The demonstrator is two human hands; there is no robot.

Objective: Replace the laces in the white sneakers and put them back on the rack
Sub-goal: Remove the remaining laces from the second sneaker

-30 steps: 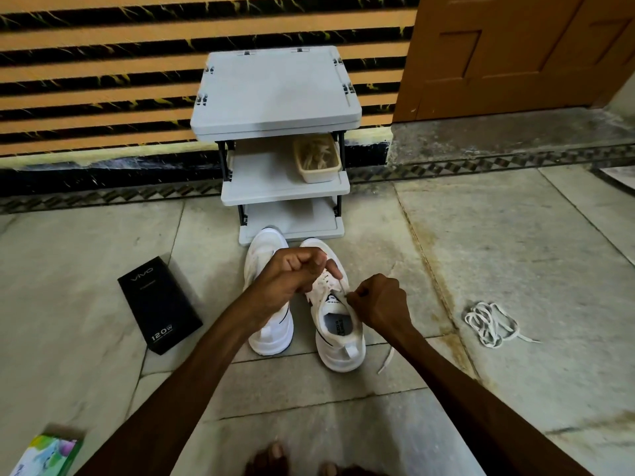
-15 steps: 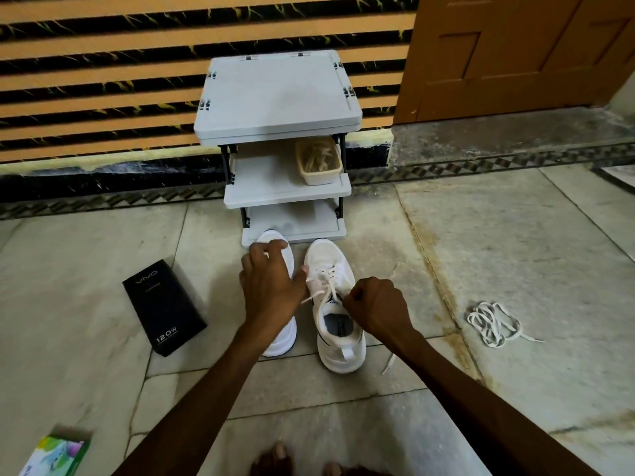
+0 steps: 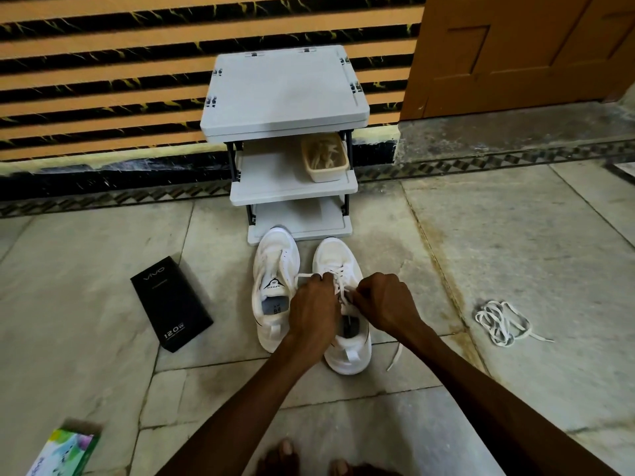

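Hands, left point(image 3: 314, 304) and right point(image 3: 385, 302), pinch the lace point(image 3: 338, 290) over the right sneaker point(image 3: 347, 352).

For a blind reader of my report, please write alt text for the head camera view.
Two hands, left hand and right hand, thread a white lace into the right sneaker on the floor before a grey rack.

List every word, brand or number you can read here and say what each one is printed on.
"VIVO": top end of the black box on the floor.
"120W": bottom end of the same black box.
"SPEED" with an "S" above it: tongue label of the left sneaker.
Small line under "VIVO": too small to read.
Insole print in the left sneaker: blurred.
Colourful box at bottom left: print unreadable.
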